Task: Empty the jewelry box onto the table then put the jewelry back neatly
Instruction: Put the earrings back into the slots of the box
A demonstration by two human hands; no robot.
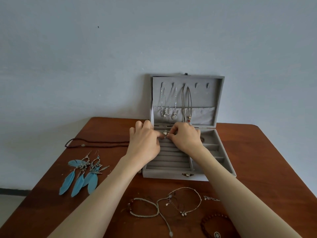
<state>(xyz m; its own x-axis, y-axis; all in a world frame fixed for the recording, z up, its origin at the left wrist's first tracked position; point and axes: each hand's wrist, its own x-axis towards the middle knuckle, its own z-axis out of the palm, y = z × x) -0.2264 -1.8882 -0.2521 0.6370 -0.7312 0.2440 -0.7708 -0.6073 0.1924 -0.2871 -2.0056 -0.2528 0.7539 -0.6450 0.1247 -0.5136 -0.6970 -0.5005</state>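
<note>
While the grey jewelry box (188,174) stands open on the wooden table (257,160), a silver ring (165,133) is pinched between the fingertips of the left hand (145,143) and the right hand (186,136) over the box's ring rolls (169,159), with blue feather earrings (82,176) lying well apart at the left.

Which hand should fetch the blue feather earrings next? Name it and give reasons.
Left. The left hand is on the same side as the feather earrings, while the right hand would have to cross over the left arm. Both now pinch a ring.
</note>
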